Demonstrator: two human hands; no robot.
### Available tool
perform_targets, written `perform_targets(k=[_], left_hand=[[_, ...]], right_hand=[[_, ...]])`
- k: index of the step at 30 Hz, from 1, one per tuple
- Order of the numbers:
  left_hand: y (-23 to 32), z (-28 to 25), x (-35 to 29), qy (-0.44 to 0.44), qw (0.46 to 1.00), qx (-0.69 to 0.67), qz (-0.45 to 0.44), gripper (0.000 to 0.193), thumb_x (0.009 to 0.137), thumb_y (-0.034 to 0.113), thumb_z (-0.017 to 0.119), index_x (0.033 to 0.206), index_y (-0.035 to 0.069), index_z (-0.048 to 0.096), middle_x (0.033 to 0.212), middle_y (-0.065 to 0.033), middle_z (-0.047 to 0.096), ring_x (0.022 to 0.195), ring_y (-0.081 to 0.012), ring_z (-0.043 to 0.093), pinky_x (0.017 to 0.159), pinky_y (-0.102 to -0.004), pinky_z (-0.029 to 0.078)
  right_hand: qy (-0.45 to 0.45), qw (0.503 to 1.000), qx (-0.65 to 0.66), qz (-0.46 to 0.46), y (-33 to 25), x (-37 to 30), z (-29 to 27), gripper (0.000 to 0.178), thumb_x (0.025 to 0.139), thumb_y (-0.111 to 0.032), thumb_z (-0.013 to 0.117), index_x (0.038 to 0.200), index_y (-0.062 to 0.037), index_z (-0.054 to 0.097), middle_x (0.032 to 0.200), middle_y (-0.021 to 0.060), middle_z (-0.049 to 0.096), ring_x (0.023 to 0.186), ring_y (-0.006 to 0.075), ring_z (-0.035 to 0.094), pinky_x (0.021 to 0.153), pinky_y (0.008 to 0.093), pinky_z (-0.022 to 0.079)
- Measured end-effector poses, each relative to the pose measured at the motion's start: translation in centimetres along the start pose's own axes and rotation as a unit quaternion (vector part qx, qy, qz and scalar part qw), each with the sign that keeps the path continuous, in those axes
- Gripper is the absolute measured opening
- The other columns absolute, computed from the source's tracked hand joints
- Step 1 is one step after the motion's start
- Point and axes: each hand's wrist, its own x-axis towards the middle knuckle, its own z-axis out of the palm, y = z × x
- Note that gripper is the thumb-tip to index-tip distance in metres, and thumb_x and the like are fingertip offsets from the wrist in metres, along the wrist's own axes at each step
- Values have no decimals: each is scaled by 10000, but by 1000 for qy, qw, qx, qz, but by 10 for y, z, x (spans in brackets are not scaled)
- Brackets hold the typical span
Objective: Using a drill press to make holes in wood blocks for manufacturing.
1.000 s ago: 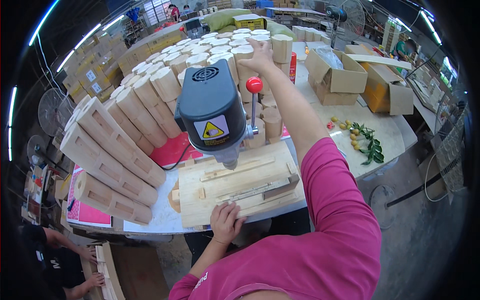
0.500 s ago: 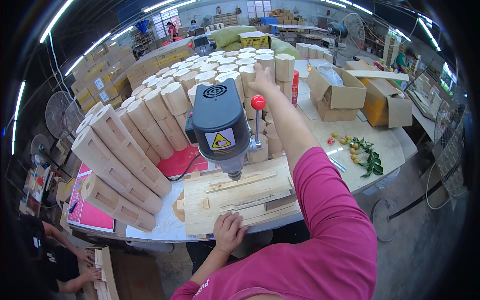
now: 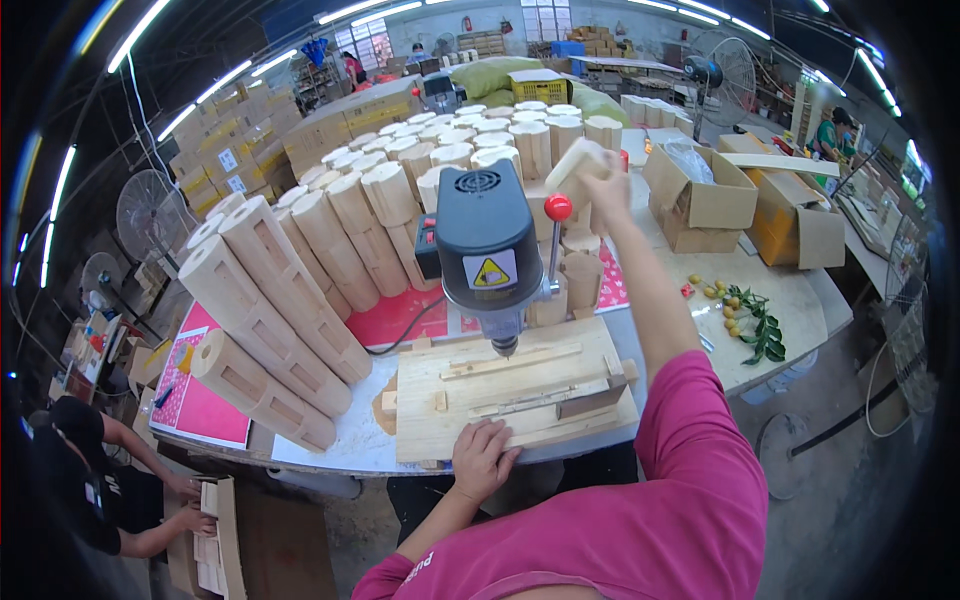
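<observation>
R hand (image 3: 606, 188) is pinching wood block (image 3: 572, 166), upper ctr., block lying left of grip, long axis blurred; L hand (image 3: 483, 460), farther, is resting unclenched on board (image 3: 428, 420), lower ctr

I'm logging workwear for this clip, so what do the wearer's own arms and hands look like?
The right sleeve is magenta and ends near the elbow. The left sleeve matches, with white lettering beside it. The left hand and right hand show no gloves.
</observation>
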Motion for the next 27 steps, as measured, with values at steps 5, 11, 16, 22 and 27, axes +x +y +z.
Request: perform_targets(k=[5, 11, 16, 22, 27], left_hand=[[-5, -10, 0, 0, 994, -89, -65, 305, 680, 152, 669, 942, 22, 585, 964, -135, 583, 903, -328, 538, 786, -380, 430], [2, -41, 20, 57, 980, -180, -61, 389, 729, 156, 657, 1040, -28, 513, 928, -163, 585, 871, -280, 547, 711, -335, 447], [48, -66, 74, 34, 936, -350, 6, 535, 761, 245, 667, 1136, -48, 424, 948, -151, 552, 877, -214, 530, 774, -316, 430], [54, -65, 82, 165, 895, -372, -185, 710, 752, 282, 694, 1259, -33, 310, 1171, -135, 447, 1065, -210, 477, 920, -340, 378], [50, -89, 82, 151, 886, -381, -216, 784, 694, 199, 746, 1297, -32, 301, 1192, -144, 474, 1067, -218, 511, 897, -319, 428]], right_hand=[[-118, 881, 431, 156, -14, -79, -121, 436, 811, -216, 579, 1190, -89, 404, 1080, 110, 514, 919, 273, 564, 719, 416, 513], [-119, 824, 527, 175, -34, -206, -199, 547, 859, -271, 512, 1310, -53, 292, 1256, 157, 453, 1104, 296, 510, 862, 506, 469], [-160, 873, 436, 148, -66, -286, -140, 722, 786, -85, 630, 1368, -54, 203, 1307, 137, 374, 1158, 226, 438, 882, 343, 465], [-210, 883, 420, 18, -91, -304, -91, 885, 745, -16, 662, 1404, -70, 73, 1374, 104, 236, 1250, 180, 284, 1007, 330, 291], [-269, 809, 509, 120, -103, -314, -82, 894, 758, -74, 681, 1402, -51, 61, 1387, 121, 220, 1272, 210, 259, 932, 291, 398]])
